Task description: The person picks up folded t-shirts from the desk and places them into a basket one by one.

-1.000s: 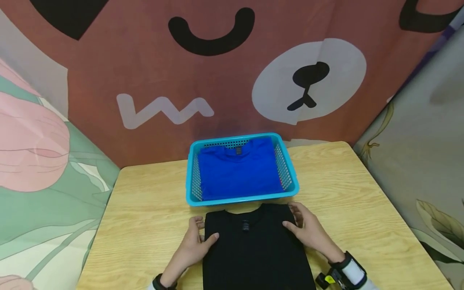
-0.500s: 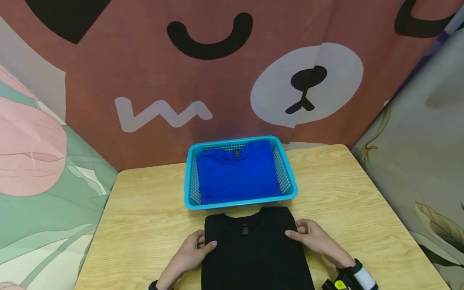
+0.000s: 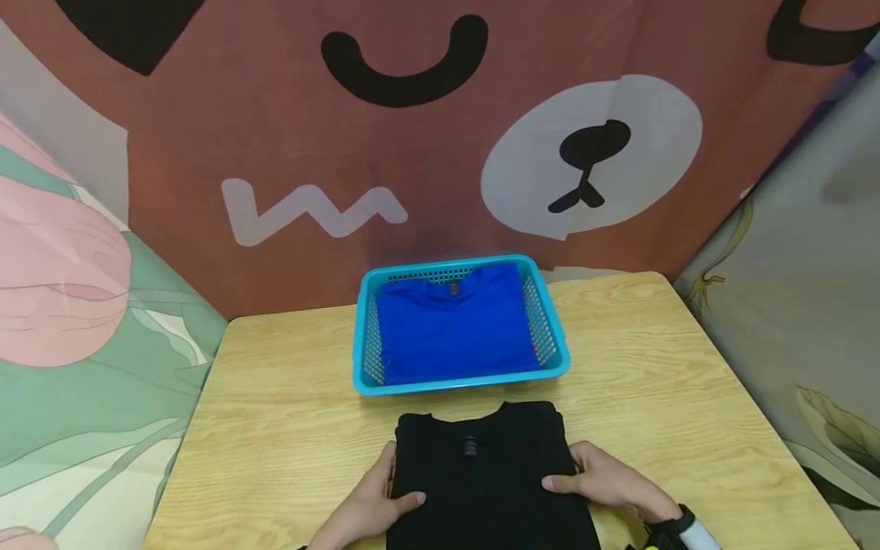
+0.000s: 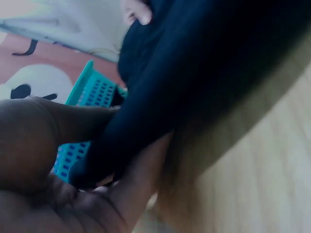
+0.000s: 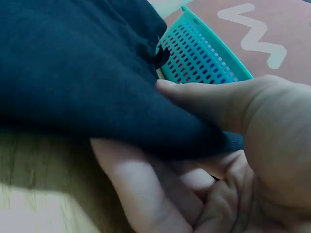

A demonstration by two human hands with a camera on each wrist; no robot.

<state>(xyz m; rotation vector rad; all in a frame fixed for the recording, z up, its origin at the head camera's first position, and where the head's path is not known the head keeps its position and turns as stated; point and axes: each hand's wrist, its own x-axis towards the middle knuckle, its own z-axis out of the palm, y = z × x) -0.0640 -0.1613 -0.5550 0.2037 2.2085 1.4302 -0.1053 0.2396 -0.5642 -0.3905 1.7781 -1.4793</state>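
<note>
A folded black T-shirt [image 3: 481,481], its neckline and label facing the basket, lies between my hands in the head view. My left hand [image 3: 367,500] grips its left edge, thumb on top and fingers underneath. On the opposite edge my right hand [image 3: 612,480] holds it the same way. In the left wrist view the black fabric [image 4: 150,102] runs between thumb and fingers, its side edge above the tabletop. The right wrist view shows the fingers [image 5: 131,179] under the cloth and the thumb pressed on top.
Just beyond the shirt stands a turquoise plastic basket [image 3: 461,386] with a folded blue T-shirt [image 3: 454,328] inside. Both are on a wooden table [image 3: 275,412]. A printed cloth backdrop [image 3: 309,137] rises behind the table, with patterned cloths at both sides.
Both hands have moved down along the shirt's sides, toward the body, and now grip it with fingers beneath. The shirt's neckline sits farther from the basket. The basket stays in place.
</note>
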